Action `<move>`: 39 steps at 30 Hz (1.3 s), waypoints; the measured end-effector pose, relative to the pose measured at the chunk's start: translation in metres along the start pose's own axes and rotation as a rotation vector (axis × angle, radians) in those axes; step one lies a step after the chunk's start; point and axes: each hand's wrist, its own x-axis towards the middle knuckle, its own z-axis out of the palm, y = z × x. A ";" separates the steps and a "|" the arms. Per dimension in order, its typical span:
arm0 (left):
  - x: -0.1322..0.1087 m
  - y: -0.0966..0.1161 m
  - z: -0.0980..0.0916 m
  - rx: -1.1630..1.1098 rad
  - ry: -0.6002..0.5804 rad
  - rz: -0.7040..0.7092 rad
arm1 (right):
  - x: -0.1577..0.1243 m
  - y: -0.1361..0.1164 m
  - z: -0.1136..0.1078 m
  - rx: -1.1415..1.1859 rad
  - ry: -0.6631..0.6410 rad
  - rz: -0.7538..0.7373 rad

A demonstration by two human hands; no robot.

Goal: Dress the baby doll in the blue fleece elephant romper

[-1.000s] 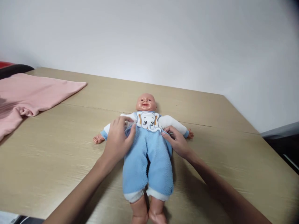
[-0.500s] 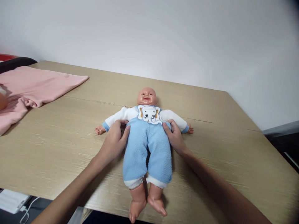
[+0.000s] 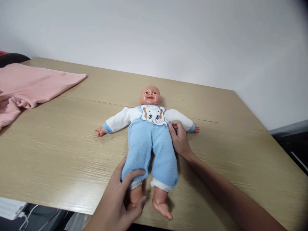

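Observation:
A baby doll (image 3: 151, 131) lies on its back on the table, head away from me and arms spread. It wears a light blue and white fleece outfit with an elephant face on the chest. My left hand (image 3: 117, 195) wraps round the lower leg on the left side, fingers over the blue trouser leg, the thumb across the ankle, the foot there mostly hidden. At the doll's right-hand side by the waist, my right hand (image 3: 180, 141) pinches the blue cloth, thumb on top and fingers curled under the white sleeve.
A rumpled pink cloth (image 3: 40, 83) lies on the wooden table (image 3: 72, 144) at the left. A white wall (image 3: 154, 38) rises behind the table. Below the front edge at lower left are a white device (image 3: 11, 208) and white cables (image 3: 30, 216).
My left hand has let go of the doll's waist and moved down to the leg on the left. My right hand keeps its place. The view has shifted slightly.

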 end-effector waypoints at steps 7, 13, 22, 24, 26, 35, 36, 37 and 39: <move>-0.006 -0.016 -0.023 0.054 -0.064 -0.015 | 0.001 0.000 -0.001 0.007 -0.021 0.018; -0.021 -0.025 -0.030 0.078 0.061 -0.111 | 0.001 0.004 -0.002 0.028 -0.001 0.069; -0.022 -0.038 -0.031 0.125 0.140 -0.191 | 0.000 0.002 -0.003 0.030 -0.010 0.049; -0.019 -0.038 -0.037 0.107 0.061 -0.191 | 0.000 0.001 -0.002 0.022 0.010 0.045; -0.016 -0.037 -0.043 0.088 0.023 -0.187 | -0.001 0.000 -0.001 0.010 0.027 0.042; -0.016 -0.039 -0.049 0.162 0.075 -0.178 | -0.001 0.001 0.001 -0.028 0.043 0.002; -0.017 -0.040 -0.047 0.176 0.105 -0.183 | -0.001 0.001 0.002 -0.034 0.044 -0.006; -0.018 -0.040 -0.046 0.183 0.142 -0.181 | -0.002 0.001 0.001 -0.042 0.050 -0.016; -0.019 -0.040 -0.044 0.152 0.198 -0.164 | -0.004 -0.004 0.000 -0.064 0.092 -0.038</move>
